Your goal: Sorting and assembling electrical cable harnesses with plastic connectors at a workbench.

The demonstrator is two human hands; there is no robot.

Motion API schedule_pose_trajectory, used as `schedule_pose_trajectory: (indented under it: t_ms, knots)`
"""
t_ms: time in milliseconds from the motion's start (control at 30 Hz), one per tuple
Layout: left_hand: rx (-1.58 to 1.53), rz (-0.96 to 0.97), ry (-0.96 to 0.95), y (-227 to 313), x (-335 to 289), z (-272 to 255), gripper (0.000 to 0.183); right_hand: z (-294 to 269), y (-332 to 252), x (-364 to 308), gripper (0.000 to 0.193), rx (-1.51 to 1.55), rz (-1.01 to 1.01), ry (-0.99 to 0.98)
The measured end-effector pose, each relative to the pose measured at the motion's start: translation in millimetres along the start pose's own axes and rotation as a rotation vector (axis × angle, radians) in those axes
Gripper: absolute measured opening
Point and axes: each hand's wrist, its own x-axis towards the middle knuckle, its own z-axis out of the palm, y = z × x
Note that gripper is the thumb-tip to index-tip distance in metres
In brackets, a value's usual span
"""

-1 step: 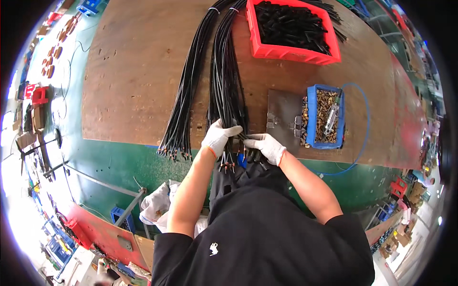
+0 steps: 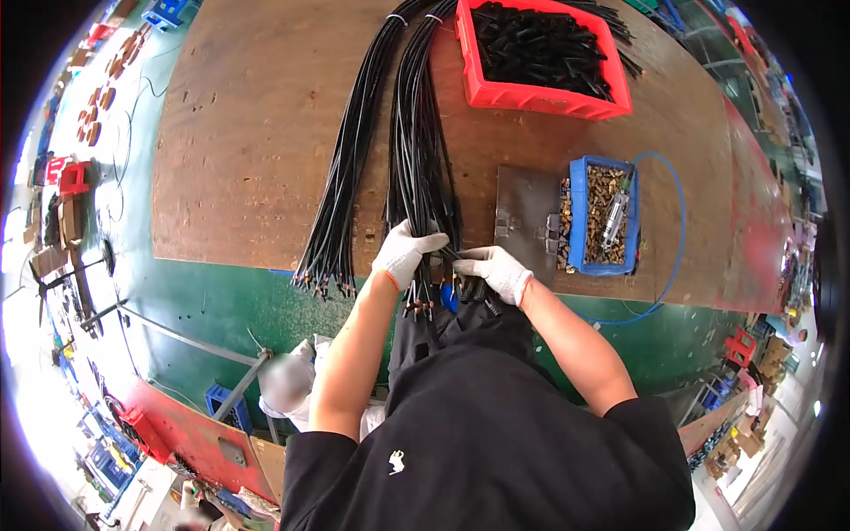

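Observation:
A thick bundle of black cables [image 2: 412, 150] runs down the table and hangs past its near edge. My left hand [image 2: 407, 254], in a white glove, is closed round cables near their lower ends. Just to its right my right hand [image 2: 498, 273], also gloved, pinches a black cable between thumb and fingers. Under the right hand show several dark tubular pieces [image 2: 482, 294], partly hidden by the glove. Stripped, coppery cable ends [image 2: 418, 308] dangle below the left hand. A second bundle of black cables [image 2: 347, 177] lies to the left, untouched.
A red bin [image 2: 549, 103] full of black tubular parts stands at the far right of the wooden table [image 2: 239, 150]. Nearer sits a blue tray [image 2: 577, 217] of small brass-coloured parts with a metal tool [image 2: 614, 219] on them. Beside it lies a dark plate [image 2: 524, 208]. A blue hose [image 2: 683, 221] curves around the right.

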Motion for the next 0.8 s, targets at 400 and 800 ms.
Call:
schedule_pose_trajectory:
  t_ms: [400, 800]
  knots:
    - [0.176, 0.025, 0.028, 5.0, -3.2, -12.5, 0.034, 11.7, -36.4, 32.5, 0.032, -0.564, -0.05, -0.133]
    - [-0.074, -0.195, -0.13, -12.1, 14.8, -28.0, 0.021, -13.9, 12.4, -34.4, 0.042, -0.291, -0.007, -0.064]
